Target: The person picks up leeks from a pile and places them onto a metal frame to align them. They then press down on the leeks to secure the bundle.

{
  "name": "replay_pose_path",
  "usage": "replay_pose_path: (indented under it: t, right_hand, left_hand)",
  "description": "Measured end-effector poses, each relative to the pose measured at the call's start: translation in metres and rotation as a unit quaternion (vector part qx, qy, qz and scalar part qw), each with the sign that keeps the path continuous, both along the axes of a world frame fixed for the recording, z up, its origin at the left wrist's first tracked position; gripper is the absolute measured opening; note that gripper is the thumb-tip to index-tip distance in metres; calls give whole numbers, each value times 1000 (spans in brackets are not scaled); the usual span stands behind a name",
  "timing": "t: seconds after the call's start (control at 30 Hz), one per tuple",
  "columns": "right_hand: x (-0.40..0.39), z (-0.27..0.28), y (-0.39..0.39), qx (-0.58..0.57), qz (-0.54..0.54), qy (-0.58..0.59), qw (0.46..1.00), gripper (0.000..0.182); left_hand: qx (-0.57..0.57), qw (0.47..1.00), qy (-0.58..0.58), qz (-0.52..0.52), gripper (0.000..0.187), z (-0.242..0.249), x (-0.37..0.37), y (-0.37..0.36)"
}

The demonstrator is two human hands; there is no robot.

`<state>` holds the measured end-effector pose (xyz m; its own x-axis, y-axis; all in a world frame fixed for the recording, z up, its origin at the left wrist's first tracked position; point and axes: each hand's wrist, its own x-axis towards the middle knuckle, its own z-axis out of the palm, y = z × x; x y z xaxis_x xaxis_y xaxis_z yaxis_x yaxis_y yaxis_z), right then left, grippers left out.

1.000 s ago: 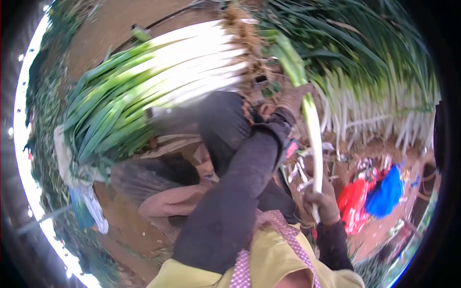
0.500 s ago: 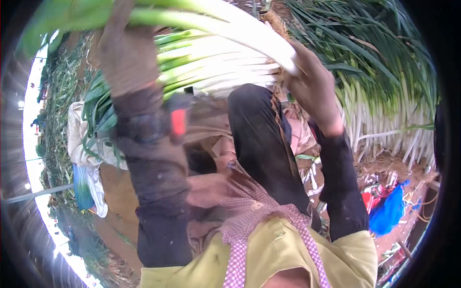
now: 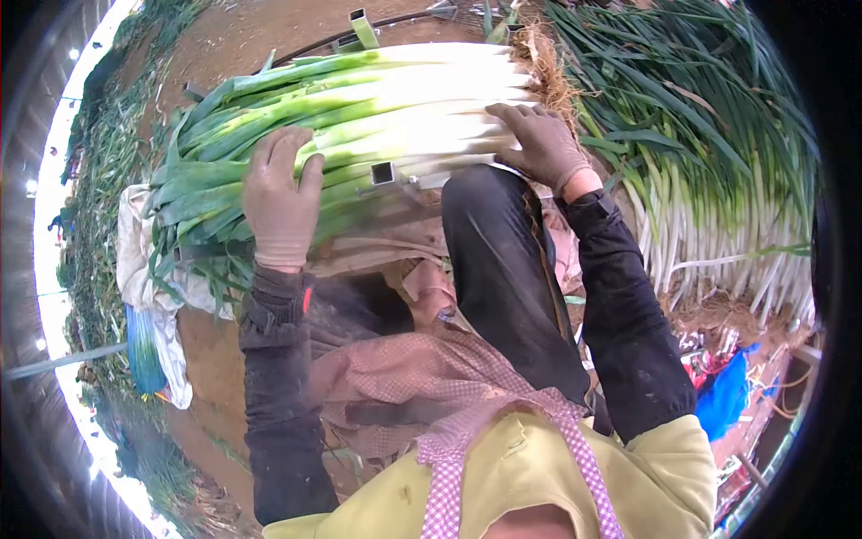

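A thick row of long green onions lies sideways in front of me, white stalks and roots to the right, green leaves to the left. My left hand, in a brownish glove, rests with fingers apart on the leaves at the near side. On the white stalks close to the root end lies my right hand, also gloved, its fingers stretched out. Neither hand grips a stalk. Square metal posts stand at the far and near sides of the row. A bushy mass of roots sticks out past my right fingers.
A large heap of green onions covers the ground at the right. My bent knee is close under the row. Whitish sacking hangs at the left, and a blue plastic bag lies at lower right.
The green onions held up between both hands have come down onto the row. Both hands have let go and now lie open on top; the left has moved down and toward me.
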<state>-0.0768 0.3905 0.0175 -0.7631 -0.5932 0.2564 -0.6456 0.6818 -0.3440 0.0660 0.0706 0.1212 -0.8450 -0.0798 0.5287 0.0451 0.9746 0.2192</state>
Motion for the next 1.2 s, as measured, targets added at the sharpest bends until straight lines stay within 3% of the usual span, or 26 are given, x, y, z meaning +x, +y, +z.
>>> replay_pose_path:
  t: [0.03,0.07,0.1,0.2,0.27,0.37,0.43,0.6,0.7,0.83,1.03,1.1,1.2]
  right_hand:
    - [-1,2,3,-21,-2,-8,1000,58]
    - [-1,5,4,-41,-3,-17,999,59]
    - [0,10,4,-62,-3,-27,998,60]
    - [7,9,5,30,24,18,999,55]
    - [7,-9,3,32,47,56,997,38]
    - [3,-2,-1,75,-3,43,996,24]
    - [1,3,-4,25,-27,124,992,13]
    - [15,-25,5,-36,-25,166,985,20]
    - [32,-26,18,-13,-42,111,993,29]
    - [34,-30,21,-10,-44,105,993,14]
    - [35,-35,14,-10,-128,78,989,14]
    - [40,-26,13,-77,-109,74,988,17]
    - [38,-19,1,-122,-48,62,989,25]
  left_hand:
    - [-134,991,20,-10,32,2,-9,1]
    - [-164,986,-6,-18,32,-1,-14,2]
    - [-133,989,-52,-33,31,-9,-16,-3]
    - [-87,978,-175,-73,28,-24,-24,-11]
    - [-90,976,-171,-105,27,-28,-21,-9]
    - [-106,974,-156,-124,29,-31,-21,-12]
    - [-133,974,-129,-128,30,-29,-20,-11]
    - [-157,972,-115,-133,31,-42,-14,-6]
    - [-145,974,-106,-140,31,-50,-6,-7]
    - [-119,975,-126,-140,35,-56,-21,-19]
    - [-98,981,-109,-124,39,-62,-20,-15]
    - [-56,985,-94,-130,38,-61,-13,-19]
    - [-88,994,-50,-44,26,-66,-18,-22]
